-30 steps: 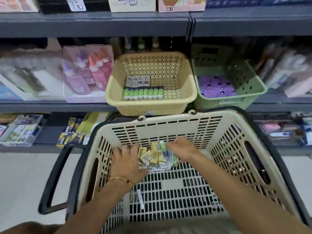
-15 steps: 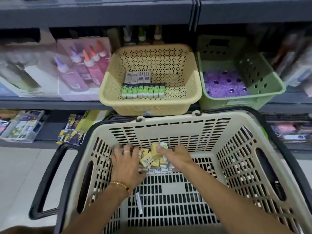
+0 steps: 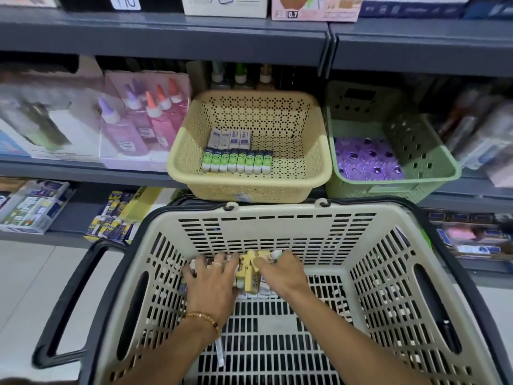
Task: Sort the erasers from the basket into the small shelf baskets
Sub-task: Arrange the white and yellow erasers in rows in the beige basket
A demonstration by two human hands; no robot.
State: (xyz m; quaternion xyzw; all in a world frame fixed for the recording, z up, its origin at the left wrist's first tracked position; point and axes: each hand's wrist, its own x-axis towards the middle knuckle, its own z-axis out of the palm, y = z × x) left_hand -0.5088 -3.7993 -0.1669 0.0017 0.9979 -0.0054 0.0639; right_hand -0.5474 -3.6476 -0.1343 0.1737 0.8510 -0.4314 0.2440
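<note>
A heap of small erasers (image 3: 249, 275), mostly in yellow sleeves, lies against the far wall inside the beige shopping basket (image 3: 277, 215). My left hand (image 3: 212, 284) rests on the left side of the heap with its fingers spread and fairly straight. My right hand (image 3: 281, 272) comes in from the right, its fingers curled down over the heap and against a yellow eraser. On the shelf behind stands a yellow basket (image 3: 249, 187) holding a row of green-sleeved erasers (image 3: 236, 162) and a short row of white-and-blue ones (image 3: 230, 138). A green basket (image 3: 394, 184) beside it holds purple pieces (image 3: 366, 159).
A thin white stick (image 3: 219, 354) lies loose on the shopping basket's floor by my left wrist. The basket's black handle (image 3: 63, 301) hangs out to the left. Glue bottles (image 3: 144, 120) fill the shelf to the left, with packets on the lower shelf.
Both hands have pushed closer to the basket's far wall and drawn the erasers into a tighter heap. The view has tilted up again, showing the top shelf.
</note>
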